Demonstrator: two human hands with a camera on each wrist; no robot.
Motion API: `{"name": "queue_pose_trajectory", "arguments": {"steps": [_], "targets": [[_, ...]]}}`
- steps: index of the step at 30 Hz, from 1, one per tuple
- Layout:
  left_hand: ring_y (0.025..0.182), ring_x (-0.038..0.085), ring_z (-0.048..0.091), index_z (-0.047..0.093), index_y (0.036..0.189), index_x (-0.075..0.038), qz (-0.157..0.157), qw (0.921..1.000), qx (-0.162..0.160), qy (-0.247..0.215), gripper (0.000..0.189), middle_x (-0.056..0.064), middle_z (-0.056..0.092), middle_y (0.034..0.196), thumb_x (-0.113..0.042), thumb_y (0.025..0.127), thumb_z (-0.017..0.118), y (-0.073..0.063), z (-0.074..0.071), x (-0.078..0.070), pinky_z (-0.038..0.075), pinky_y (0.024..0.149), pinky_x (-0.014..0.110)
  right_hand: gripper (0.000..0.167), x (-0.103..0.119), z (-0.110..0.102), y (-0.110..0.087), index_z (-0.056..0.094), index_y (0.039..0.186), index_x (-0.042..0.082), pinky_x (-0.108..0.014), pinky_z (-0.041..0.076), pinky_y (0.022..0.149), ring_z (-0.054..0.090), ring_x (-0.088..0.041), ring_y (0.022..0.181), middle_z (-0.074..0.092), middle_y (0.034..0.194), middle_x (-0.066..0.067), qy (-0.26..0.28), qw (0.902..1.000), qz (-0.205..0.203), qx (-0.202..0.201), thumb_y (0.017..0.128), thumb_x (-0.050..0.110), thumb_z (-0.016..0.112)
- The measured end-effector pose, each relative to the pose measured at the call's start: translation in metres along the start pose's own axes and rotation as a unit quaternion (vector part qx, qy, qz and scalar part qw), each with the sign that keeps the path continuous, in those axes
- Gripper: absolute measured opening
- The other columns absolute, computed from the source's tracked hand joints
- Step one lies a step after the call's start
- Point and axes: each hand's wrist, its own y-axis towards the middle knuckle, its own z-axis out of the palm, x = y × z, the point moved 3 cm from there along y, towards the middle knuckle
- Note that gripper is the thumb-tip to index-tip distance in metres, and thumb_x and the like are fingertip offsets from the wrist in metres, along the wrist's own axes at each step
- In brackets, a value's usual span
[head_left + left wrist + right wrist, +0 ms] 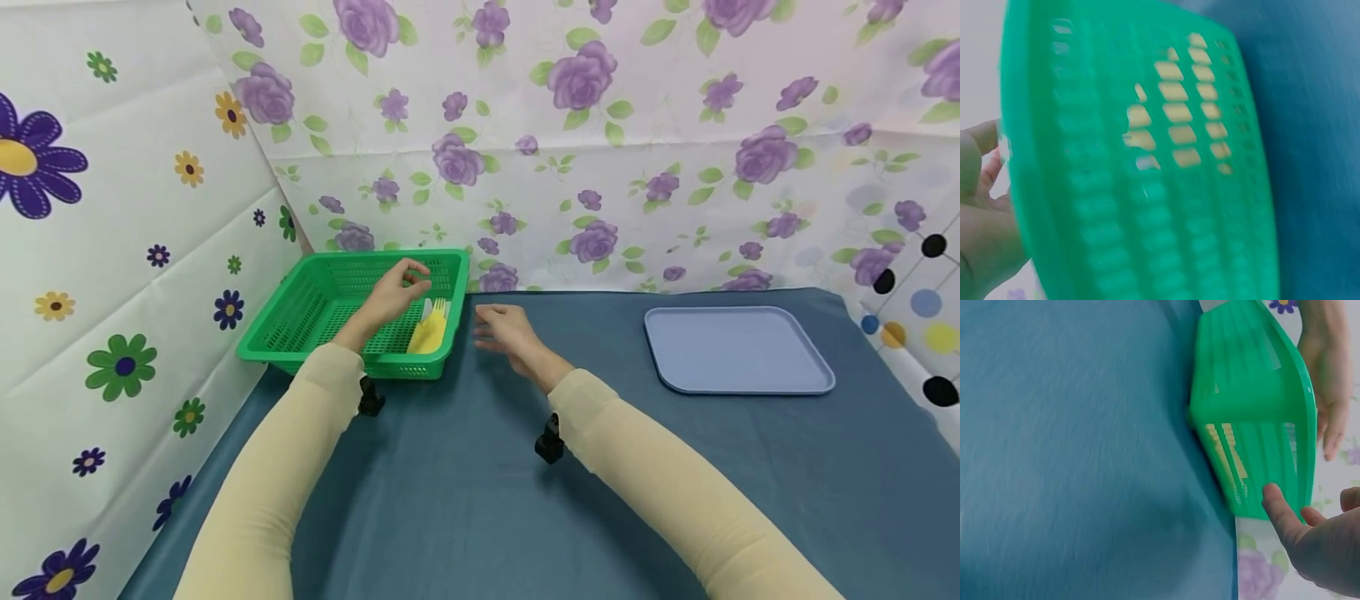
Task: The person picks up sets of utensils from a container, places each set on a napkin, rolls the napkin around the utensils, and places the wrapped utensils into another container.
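My left hand (396, 293) hovers over the green plastic basket (352, 360), fingers loosely bent with nothing in them. Below and right of it, in the basket's right end, lie a yellow item (429, 335), a fork (440, 305) with its tines up toward the back wall, and the pale rounded tip of a utensil (427, 308). Just outside the basket's right wall is my right hand (510, 331), empty, its fingers relaxed and pointing left. In the right wrist view, the right index finger (1282, 515) overlaps the basket wall. Yellow shows through the wall slots in the left wrist view.
A light blue-grey tray (738, 350) lies on the right of the blue tablecloth (465, 500). A flowered sheet (585, 167) hangs behind the table, and another (135, 275) stands along the left, close to the basket.
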Motion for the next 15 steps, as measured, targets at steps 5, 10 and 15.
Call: {"name": "queue_pose_trajectory", "arguments": {"steps": [5, 10, 15], "targets": [[0.117, 0.042, 0.056, 0.054, 0.137, -0.010, 0.030, 0.9993, -0.019, -0.005, 0.033, 0.016, 0.054, 0.130, -0.030, 0.110, 0.056, 0.004, 0.005, -0.019, 0.049, 0.091, 0.051, 0.048, 0.008, -0.016, 0.001, 0.048, 0.153, 0.000, -0.048, 0.049, 0.109, 0.053, -0.037, 0.138, 0.051, 0.151, -0.023, -0.005, 0.9998, -0.020, -0.004, 0.112, 0.024, 0.051], [0.120, 0.042, 0.056, 0.054, 0.138, -0.006, 0.045, 0.9986, -0.025, -0.007, 0.033, 0.019, 0.055, 0.133, -0.024, 0.111, 0.054, 0.005, 0.014, -0.033, 0.049, 0.091, 0.052, 0.049, 0.015, -0.035, 0.004, 0.046, 0.155, 0.000, -0.048, 0.048, 0.111, 0.052, -0.037, 0.138, 0.048, 0.154, -0.024, -0.028, 0.9986, -0.042, -0.014, 0.113, 0.025, 0.050], [0.120, 0.037, 0.057, 0.055, 0.136, -0.009, 0.051, 0.9986, -0.014, -0.007, 0.029, 0.018, 0.055, 0.136, -0.024, 0.112, 0.053, 0.005, 0.027, -0.046, 0.049, 0.092, 0.051, 0.049, 0.020, -0.053, 0.004, 0.046, 0.155, 0.000, -0.049, 0.046, 0.112, 0.050, -0.037, 0.140, 0.048, 0.154, -0.023, -0.035, 0.9978, -0.052, -0.024, 0.113, 0.025, 0.050]]}}
